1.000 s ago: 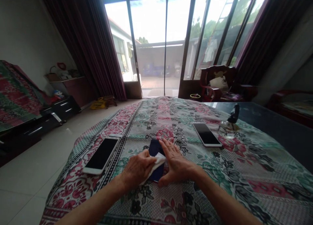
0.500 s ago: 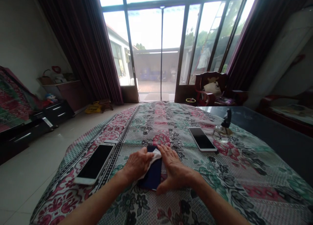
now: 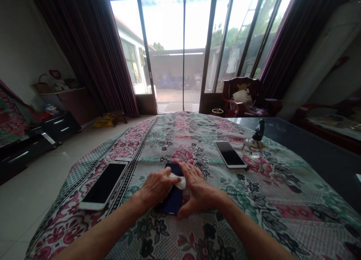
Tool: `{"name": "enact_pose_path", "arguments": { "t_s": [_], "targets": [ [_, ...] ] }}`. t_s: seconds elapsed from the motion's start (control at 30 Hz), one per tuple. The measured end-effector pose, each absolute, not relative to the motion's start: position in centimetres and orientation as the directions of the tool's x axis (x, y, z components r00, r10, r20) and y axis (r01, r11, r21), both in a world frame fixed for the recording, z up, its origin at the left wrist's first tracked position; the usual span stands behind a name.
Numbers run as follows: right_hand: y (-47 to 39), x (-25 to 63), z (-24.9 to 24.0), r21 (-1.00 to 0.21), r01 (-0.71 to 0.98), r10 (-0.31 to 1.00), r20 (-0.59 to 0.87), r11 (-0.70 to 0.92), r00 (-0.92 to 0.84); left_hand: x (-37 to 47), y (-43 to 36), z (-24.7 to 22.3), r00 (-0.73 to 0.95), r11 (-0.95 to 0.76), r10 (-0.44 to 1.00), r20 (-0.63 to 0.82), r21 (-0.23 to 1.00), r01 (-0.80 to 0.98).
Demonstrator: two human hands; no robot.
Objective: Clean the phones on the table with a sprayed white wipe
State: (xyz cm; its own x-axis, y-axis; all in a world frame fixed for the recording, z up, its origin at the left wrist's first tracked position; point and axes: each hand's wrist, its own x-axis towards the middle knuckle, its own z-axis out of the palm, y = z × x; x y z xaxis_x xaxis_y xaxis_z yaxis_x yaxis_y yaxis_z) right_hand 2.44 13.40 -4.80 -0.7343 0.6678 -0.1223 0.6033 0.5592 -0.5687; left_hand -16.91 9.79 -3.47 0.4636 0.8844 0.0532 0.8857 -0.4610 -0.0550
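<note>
A dark blue phone (image 3: 173, 200) lies on the flowered tablecloth (image 3: 158, 233) in front of me. My left hand (image 3: 157, 186) has its fingers closed on a white cloth (image 3: 178, 181), which rests on the upper part of the phone. Along the phone's right edge lies my right hand (image 3: 197, 190), thumb spread apart from the fingers near the lower corner. A large white phone with a black screen (image 3: 104, 185) is to the left. A smaller white phone (image 3: 229, 154) sits to the right, beyond my right hand.
A clear bottle with a black spray top (image 3: 255, 143) stands at the right, near a dark tabletop (image 3: 293, 139). Beyond the bed-like clothed surface are a wooden chair (image 3: 239, 96), glass doors and dark curtains. A low black cabinet (image 3: 63, 127) is at the left.
The white cloth in my left hand is now bunched up and has shifted slightly over the phone. The whole view has tilted a little, moving things slightly up and left.
</note>
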Motion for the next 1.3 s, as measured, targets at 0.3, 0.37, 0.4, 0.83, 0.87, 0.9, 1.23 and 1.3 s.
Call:
{"name": "enact_pose_path", "arguments": {
  "t_s": [0.3, 0.37, 0.4, 0.83, 0.87, 0.9, 1.23, 1.3],
  "targets": [
    [13.3, 2.4, -4.3, -0.58, 0.599, 0.653, -0.145, 0.553, -0.743, -17.3, 14.0, -3.4, 0.306, -0.296, 0.944, 0.119, -0.1, 0.95],
    [13.3, 2.5, -4.1, -0.577, 0.606, 0.652, -0.16, 0.548, -0.741, -17.3, 13.7, -3.6, 0.283, -0.27, 0.95, 0.129, -0.113, 0.956],
    [13.3, 2.5, -4.1, -0.574, 0.61, 0.653, -0.164, 0.546, -0.739, -17.3, 13.3, -3.6, 0.288, -0.274, 0.948, 0.132, -0.118, 0.955],
    [13.1, 2.3, -4.2, -0.557, 0.613, 0.671, -0.127, 0.56, -0.73, -18.4, 3.5, -4.3, 0.52, -0.519, 0.854, -0.002, -0.043, 0.854],
    [13.1, 2.3, -4.2, -0.558, 0.614, 0.673, -0.127, 0.558, -0.728, -18.4, 3.8, -4.3, 0.51, -0.509, 0.86, 0.001, -0.04, 0.86],
    [13.2, 2.3, -4.2, -0.557, 0.617, 0.675, -0.132, 0.555, -0.726, -18.4, 4.2, -4.2, 0.493, -0.492, 0.87, 0.008, -0.043, 0.87],
    [13.2, 2.3, -4.4, -0.555, 0.615, 0.676, -0.123, 0.56, -0.727, -17.9, 12.5, -3.3, 0.36, -0.353, 0.93, 0.071, -0.094, 0.931],
    [13.1, 2.3, -4.3, -0.553, 0.619, 0.677, -0.128, 0.558, -0.725, -17.9, 13.4, -3.3, 0.3, -0.294, 0.95, 0.083, -0.086, 0.952]
  ]
}}
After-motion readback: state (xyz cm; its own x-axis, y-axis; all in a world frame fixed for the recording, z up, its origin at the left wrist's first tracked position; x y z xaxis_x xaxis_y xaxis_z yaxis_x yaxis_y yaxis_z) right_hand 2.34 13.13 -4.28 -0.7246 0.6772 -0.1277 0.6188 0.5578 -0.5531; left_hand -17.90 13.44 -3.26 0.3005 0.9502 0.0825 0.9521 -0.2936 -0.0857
